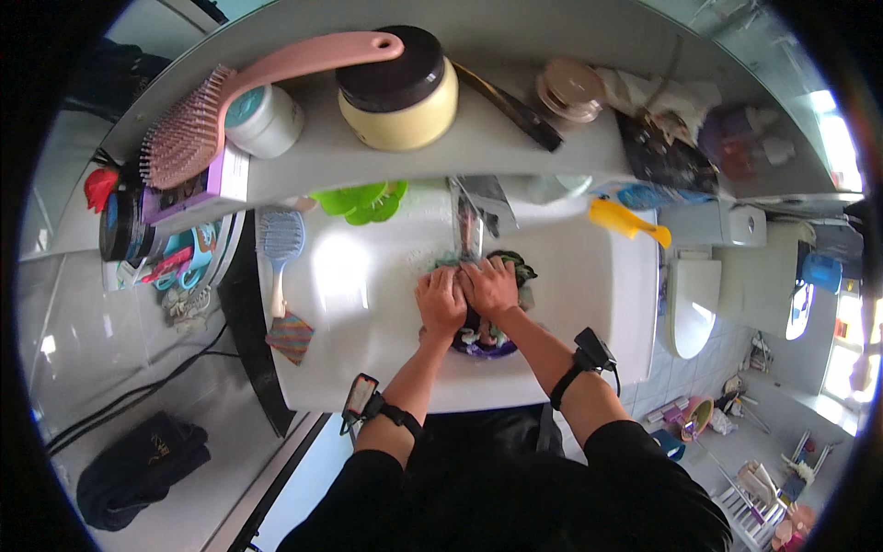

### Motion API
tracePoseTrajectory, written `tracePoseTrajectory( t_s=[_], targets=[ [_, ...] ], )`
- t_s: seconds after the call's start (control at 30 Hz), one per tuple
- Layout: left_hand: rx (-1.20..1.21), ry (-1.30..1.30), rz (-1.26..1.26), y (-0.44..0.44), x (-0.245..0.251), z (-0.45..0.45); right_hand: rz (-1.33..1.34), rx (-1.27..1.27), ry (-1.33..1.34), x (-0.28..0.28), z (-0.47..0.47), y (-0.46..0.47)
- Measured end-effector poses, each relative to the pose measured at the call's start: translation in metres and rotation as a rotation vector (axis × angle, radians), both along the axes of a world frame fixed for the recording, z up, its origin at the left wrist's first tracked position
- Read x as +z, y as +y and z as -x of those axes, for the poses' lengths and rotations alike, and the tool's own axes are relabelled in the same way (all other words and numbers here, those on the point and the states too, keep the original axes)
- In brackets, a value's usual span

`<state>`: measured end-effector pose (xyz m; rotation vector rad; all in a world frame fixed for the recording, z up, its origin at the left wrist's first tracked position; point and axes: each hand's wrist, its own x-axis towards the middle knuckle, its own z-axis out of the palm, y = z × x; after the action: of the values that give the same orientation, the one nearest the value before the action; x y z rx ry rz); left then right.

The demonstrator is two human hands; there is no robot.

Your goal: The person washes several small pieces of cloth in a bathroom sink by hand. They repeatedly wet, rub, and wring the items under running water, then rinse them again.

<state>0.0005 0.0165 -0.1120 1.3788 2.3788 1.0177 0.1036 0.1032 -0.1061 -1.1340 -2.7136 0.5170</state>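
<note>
Side by side over the white washbasin (pixel 572 297), my left hand (pixel 440 301) and my right hand (pixel 491 286) press close together on a bunched, multicoloured cloth (pixel 488 339). Dark green, purple and pale folds stick out around my hands, with one dark green fold beyond my right fingers. My fingers are bent over the cloth, and they hide its middle. Just past my fingertips stands a shiny metal faucet (pixel 466 214). Small drops or suds dot the basin left of it.
A shelf overhangs the basin's far side, bearing a pink paddle brush (pixel 190 127), a cream-coloured jar (pixel 400 121) and a compact (pixel 570 90). Around the basin are a blue hairbrush (pixel 281 236), a green flower-shaped dish (pixel 365 202) and a yellow comb (pixel 621 219). A toilet (pixel 693 310) stands right.
</note>
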Motion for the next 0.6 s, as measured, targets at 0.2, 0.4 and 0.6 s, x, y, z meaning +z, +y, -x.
tracePoseTrajectory(
  t_s=[0.2,0.4,0.6],
  targets=[
    [0.003,0.158,0.128,0.027,-0.007,0.022,-0.092,0.029,0.091,-0.025,0.018,0.034],
    [-0.06,0.012,0.283,0.041,0.021,0.037,0.004,-0.018,0.128,0.02,0.023,0.044],
    [-0.15,-0.127,-0.152,-0.017,0.078,0.019,0.033,0.192,0.304,0.095,-0.048,-0.014]
  ],
)
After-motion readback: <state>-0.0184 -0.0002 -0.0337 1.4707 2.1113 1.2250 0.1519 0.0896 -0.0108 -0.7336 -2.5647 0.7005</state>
